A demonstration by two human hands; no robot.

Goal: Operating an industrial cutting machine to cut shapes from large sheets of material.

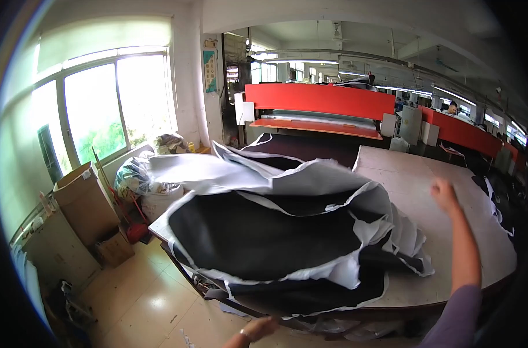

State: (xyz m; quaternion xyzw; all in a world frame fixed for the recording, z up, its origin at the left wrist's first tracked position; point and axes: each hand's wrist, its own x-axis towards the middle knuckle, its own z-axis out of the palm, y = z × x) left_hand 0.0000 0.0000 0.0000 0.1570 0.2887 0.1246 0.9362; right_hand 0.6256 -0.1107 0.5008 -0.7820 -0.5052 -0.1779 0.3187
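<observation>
The black-and-white sheets stretch sideways over the table, nearer the left hand by its front edge than the right hand, whose grips I cannot tell

Bright window in pale wall. Below window: tall cardboard box, glossy tiled floor. Right of window: green poster, long red-fronted machine, ceiling strip lights.

There's one worktop carrying one messy pile of black-and-white sheets (way too tangled to count layers), plus one left grip and one right grip, so two. Also spotting two cardboard boxes, two red machines and one green poster.
</observation>
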